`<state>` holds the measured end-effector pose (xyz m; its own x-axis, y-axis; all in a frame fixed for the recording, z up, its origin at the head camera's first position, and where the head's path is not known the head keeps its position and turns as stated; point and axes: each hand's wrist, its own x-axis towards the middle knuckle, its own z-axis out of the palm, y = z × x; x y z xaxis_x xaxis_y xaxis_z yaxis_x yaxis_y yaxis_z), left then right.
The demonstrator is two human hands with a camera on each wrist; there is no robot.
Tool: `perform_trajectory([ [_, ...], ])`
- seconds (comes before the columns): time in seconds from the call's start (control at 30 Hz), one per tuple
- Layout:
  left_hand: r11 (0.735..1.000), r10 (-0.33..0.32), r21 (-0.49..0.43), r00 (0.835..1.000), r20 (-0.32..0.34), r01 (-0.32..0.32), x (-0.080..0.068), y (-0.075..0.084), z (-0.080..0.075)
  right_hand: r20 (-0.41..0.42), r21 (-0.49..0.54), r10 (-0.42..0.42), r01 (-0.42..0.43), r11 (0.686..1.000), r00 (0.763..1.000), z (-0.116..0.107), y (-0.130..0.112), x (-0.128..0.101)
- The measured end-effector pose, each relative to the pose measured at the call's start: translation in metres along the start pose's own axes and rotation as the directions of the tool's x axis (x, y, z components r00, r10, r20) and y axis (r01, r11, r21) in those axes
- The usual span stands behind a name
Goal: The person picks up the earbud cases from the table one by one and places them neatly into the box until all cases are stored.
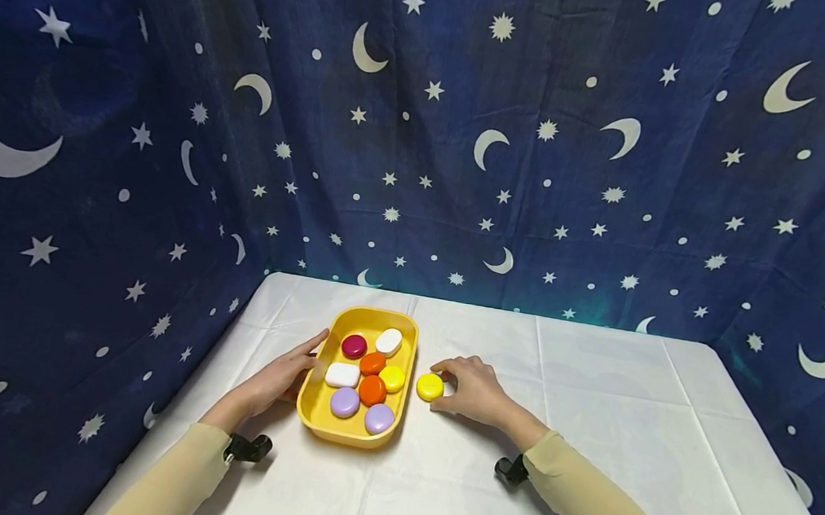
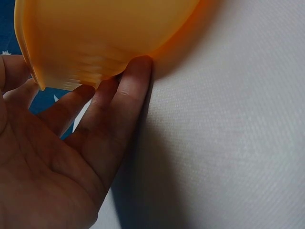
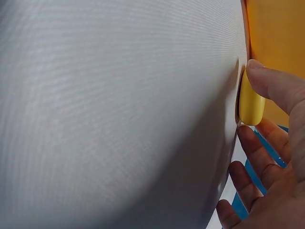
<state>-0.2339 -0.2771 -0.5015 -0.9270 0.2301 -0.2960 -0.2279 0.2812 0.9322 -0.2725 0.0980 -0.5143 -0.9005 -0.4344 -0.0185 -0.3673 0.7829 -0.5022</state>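
A yellow tray [image 1: 318,427] with rounded corners holds several glossy rounded pieces in red, white, orange, yellow and lilac. My left hand [image 1: 272,383] is at its left side, fingers fairly straight against the outer wall and rim. In the left wrist view one fingertip [image 2: 139,69] touches low on the wall, close over the table. To the right of the tray, my right hand [image 1: 473,390] pinches a yellow rounded disc [image 1: 429,386] between thumb and finger, right at the tabletop. The right wrist view shows this disc [image 3: 251,102] edge-on, with the other fingers spread below it.
A white cloth [image 1: 588,436] with fold lines covers the table. Dark blue curtains [image 1: 428,242] with moons and stars hang behind it and at both sides. Each wrist carries a small black camera mount, the left one [image 1: 248,448] near the tray's front corner.
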Motion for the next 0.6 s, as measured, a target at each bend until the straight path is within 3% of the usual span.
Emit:
perform_trajectory([
  [0.27,0.999,0.004,-0.038,1.000,0.007,-0.003,0.0022,-0.0018,0.0017,-0.016,-0.014,-0.014,0.014,1.000,1.000,0.0032,0.0005,0.0018],
  [0.6,1.000,-0.001,-0.019,1.000,-0.001,0.001,0.0014,-0.0009,0.0013,-0.022,-0.017,-0.034,0.034,0.999,0.999,0.0025,0.0019,0.0020],
])
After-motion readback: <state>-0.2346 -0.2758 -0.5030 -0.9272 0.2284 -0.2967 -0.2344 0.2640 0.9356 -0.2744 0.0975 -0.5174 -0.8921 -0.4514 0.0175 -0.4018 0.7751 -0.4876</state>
